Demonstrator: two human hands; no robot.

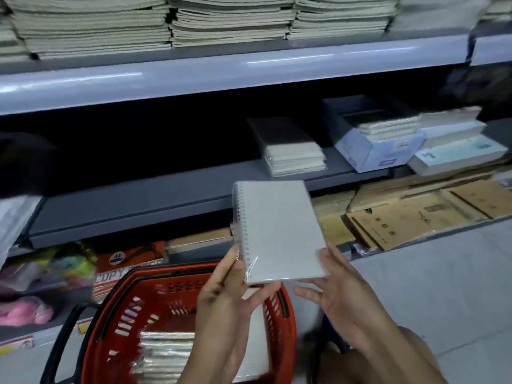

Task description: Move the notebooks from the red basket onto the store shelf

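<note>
A white notebook (278, 231) in clear wrap is up in the air, in front of the grey shelf (144, 206). The left hand (230, 295) holds its bottom left corner with curled fingers. The right hand (338, 289) touches the bottom right corner with loose, straight fingers. Below sits the red basket (279, 322) with more wrapped notebooks (163, 353) inside. On the shelf lie a small pile of pads (293, 156) and a blue box (371, 153). The top shelf (194, 73) holds tall stacks of paper books (91, 26). Brown cardboard (410, 217) lies lower down on the right, beside the grey floor (443, 286).
</note>
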